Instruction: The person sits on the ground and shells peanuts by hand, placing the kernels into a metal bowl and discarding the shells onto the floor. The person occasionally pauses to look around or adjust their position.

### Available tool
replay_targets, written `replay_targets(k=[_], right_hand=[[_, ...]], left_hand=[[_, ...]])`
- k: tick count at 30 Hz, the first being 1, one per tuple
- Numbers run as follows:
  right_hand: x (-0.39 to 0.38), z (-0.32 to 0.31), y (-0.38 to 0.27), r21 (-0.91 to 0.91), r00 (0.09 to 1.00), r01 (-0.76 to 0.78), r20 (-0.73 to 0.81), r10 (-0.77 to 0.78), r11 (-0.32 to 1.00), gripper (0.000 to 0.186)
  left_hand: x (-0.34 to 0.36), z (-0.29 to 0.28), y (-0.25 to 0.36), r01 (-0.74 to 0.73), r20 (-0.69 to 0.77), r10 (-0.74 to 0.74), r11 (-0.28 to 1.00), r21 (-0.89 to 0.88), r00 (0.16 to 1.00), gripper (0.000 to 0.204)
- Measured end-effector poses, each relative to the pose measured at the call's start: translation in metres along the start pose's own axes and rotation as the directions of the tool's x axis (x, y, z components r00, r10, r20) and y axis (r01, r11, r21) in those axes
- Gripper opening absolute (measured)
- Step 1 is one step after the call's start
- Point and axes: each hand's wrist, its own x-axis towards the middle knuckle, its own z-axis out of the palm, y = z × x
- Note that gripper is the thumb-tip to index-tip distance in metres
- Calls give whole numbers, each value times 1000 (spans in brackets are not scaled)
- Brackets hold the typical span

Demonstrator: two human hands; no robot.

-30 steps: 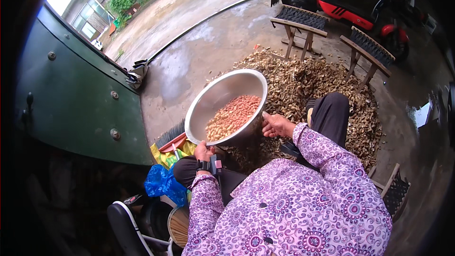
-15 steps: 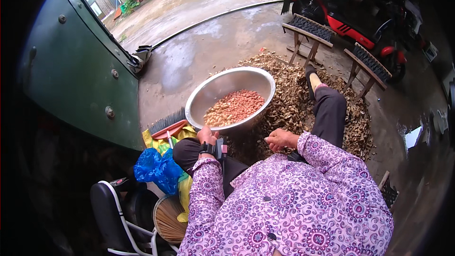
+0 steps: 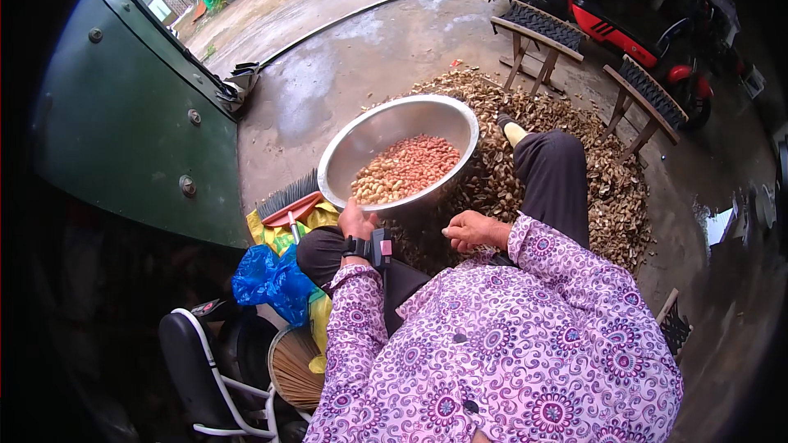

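Concrete floor point(image 3: 300, 107) w/ damp-looking patches makes up the bkgd on my remote feed, a green door point(image 3: 131, 131) at L of frame, a red scooter point(image 3: 611, 29) & two low stools point(image 3: 538, 27) at upper R. Metal basin point(image 3: 373, 138) is approx. ctr of frame, ahead of the person, tipped so I see well into it; that slant prob. gathers the load toward the near side, easy to view & reach. Left hand point(image 3: 355, 220) is at the near rim, presumably to steady it; its fingers are partly hidden, so can't tell how hard they pinch. Right hand point(image 3: 474, 230) hangs apart from the rim, its fingers curled together w/ thumb against them; can't tell if anything's between. Shell pile point(image 3: 611, 184) spreads on the floor, R of & beyond the basin. Broom point(image 3: 287, 199) & blue bag point(image 3: 275, 279) are by the left knee point(image 3: 318, 253), maybe for handiness. Basin's look: silvery, round, wide-mouthed, bright rim, dull sheen inside; reddish kernels point(image 3: 427, 156) heap R, tan unshelled-looking peanuts point(image 3: 379, 183) lower L, the two colors meeting.
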Motion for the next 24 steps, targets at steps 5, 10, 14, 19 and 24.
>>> replay_targets(k=[5, 10, 14, 19, 24], right_hand=[[-5, -1, 2, -8, 1000, 17, 6, -17, 1000, 37], [-18, 1, -6, -34, 1000, -10, -12, 10, 999, 37], [-24, -2, -2, -12, 1000, -7, -22, 7, 1000, 37], [-30, -12, -3, 15, 998, -29, -53, 30, 999, 37], [-16, -16, 10, 42, 998, -10, -66, 13, 999, 36]], left_hand=[[6, -3, -1, -10, 68, 12, 999, -33, 998, 28], [8, 5, 0, -22, -6, 22, 999, -38, 1000, 31], [-1, 16, 1, -48, -23, 47, 998, -42, 999, 30], [7, 11, 1, -25, -3, 25, 1000, -10, 1000, 30], [16, 2, -2, -9, 14, 9, 1000, 5, 1000, 31]])
